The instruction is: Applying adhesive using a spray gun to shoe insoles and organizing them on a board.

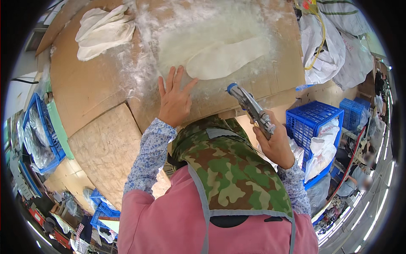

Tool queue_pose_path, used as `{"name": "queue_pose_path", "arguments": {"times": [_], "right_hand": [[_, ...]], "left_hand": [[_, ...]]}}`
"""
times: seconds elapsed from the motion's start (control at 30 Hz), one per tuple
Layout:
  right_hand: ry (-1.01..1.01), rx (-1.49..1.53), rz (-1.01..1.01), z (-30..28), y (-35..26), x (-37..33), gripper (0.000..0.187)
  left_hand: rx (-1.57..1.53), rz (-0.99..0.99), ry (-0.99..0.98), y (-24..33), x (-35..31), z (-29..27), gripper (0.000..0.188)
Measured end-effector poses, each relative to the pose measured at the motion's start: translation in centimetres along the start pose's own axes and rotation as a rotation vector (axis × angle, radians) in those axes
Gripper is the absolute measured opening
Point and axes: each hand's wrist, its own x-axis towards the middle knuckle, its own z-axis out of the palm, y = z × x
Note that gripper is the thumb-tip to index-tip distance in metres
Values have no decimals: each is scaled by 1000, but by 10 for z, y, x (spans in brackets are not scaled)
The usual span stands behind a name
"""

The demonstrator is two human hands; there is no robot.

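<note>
My right hand (275, 142) is wrapped round the grip of a metal spray gun (253, 108) with a blue nozzle cap, its tip toward the cardboard-covered table (253, 95). Fingers spread, my left hand (174, 99) rests at the near edge of a pale, fuzzy patch. Just beyond its fingertips lies a white insole-shaped piece (224, 59), flat on the cardboard. At the far left of the table sits a loose stack of similar white pieces (105, 31). Whitish fluff (141, 46) clings to the cardboard around the patch.
Blue plastic crates (313, 122) with white bags stand to the right of the table. Another blue crate (42, 131) is at the left. White sacks (323, 51) and a yellow hose (322, 38) hang by the far right corner. A camouflage apron (232, 165) covers my front.
</note>
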Motion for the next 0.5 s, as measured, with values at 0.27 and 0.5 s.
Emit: {"name": "queue_pose_path", "arguments": {"times": [0.27, 0.5], "right_hand": [[-55, -28, -48, 13, -16, 3, 38], [144, -34, -65, 15, -8, 4, 36]], "left_hand": [[-13, 25, 39, -6, -3, 5, 52], [-73, 46, 100, -7, -1, 7, 48]]}}
